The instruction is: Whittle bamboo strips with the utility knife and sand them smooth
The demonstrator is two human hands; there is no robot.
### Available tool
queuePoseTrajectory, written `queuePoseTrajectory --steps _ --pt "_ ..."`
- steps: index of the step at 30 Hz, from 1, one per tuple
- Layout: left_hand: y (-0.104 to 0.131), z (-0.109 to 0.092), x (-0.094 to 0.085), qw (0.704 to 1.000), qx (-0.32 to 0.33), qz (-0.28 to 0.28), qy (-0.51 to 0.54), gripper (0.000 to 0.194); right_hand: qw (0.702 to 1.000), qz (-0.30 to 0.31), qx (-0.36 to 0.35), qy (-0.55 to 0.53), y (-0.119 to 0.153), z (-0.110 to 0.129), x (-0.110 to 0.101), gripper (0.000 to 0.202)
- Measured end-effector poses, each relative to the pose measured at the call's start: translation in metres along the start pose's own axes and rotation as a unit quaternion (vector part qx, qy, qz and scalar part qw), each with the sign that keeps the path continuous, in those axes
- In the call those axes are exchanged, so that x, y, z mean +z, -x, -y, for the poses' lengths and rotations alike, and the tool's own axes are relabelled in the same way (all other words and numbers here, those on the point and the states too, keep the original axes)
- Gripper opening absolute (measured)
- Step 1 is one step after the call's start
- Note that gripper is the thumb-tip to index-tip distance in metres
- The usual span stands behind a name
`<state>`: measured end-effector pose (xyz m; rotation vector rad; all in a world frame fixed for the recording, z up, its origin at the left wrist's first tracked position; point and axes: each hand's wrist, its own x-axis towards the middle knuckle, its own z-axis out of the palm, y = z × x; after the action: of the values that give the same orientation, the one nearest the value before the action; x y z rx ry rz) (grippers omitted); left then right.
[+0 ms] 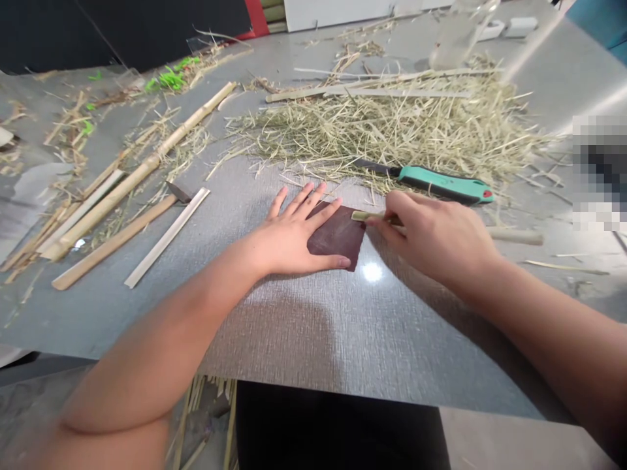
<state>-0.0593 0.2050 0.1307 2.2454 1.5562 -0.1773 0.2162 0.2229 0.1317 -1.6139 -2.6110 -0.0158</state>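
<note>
A dark maroon sheet of sandpaper [340, 236] lies flat on the grey table. Spread over its left part is my left hand [289, 241], fingers apart and pressing it down, the thumb along its near edge. My right hand [435, 228] is closed around a bamboo stick [361, 215], whose pale tip lies at the sandpaper's right edge. Beyond the wrist a pale stick end [519, 235] sticks out; whether it belongs to the same stick is hidden. Just behind my right hand rests a green-handled knife [443, 185], its dark blade pointing left.
A heap of bamboo shavings [392, 130] covers the table behind the knife. To the left lie a wooden-handled hammer [122, 240], a split bamboo strip [169, 236] and a long bamboo pole [142, 173]. A clear container [453, 39] stands at the back right.
</note>
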Motion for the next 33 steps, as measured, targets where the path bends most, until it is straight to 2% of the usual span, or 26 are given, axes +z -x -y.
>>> queuePoseTrajectory --steps 3,7,11,14,17,21,25,29,33 --pt "0.001 0.000 0.000 1.000 0.003 0.002 0.002 0.135 0.999 -0.016 -0.035 -0.018 0.001 -0.002 0.004 0.037" --pt "0.003 0.000 -0.004 1.000 -0.002 0.016 -0.004 0.136 0.998 -0.057 -0.022 -0.024 0.001 -0.005 0.006 0.032" --pt "0.005 0.001 -0.005 1.000 0.001 0.012 -0.005 0.137 0.997 -0.039 -0.048 -0.041 0.001 -0.005 0.006 0.034" --pt "0.006 0.000 -0.004 1.000 0.003 0.009 0.001 0.139 0.997 -0.057 -0.042 -0.044 0.002 -0.004 0.006 0.034" --pt "0.006 -0.001 -0.004 1.000 0.001 0.013 0.008 0.140 0.995 -0.054 -0.064 -0.053 0.004 -0.003 0.007 0.037" --pt "0.006 -0.003 -0.004 1.000 0.003 0.012 0.008 0.141 0.995 -0.069 -0.049 -0.059 0.007 -0.001 0.006 0.035" --pt "0.005 -0.004 -0.003 1.000 0.001 0.021 0.010 0.141 0.996 -0.046 -0.058 -0.048 0.009 0.004 0.002 0.037" --pt "0.004 -0.003 -0.001 1.000 0.011 0.018 0.017 0.136 0.997 -0.054 -0.035 -0.030 0.009 0.007 0.000 0.036" --pt "0.004 -0.003 -0.001 1.000 0.009 0.017 0.019 0.135 0.997 -0.044 -0.051 -0.028 0.009 0.006 0.002 0.035"
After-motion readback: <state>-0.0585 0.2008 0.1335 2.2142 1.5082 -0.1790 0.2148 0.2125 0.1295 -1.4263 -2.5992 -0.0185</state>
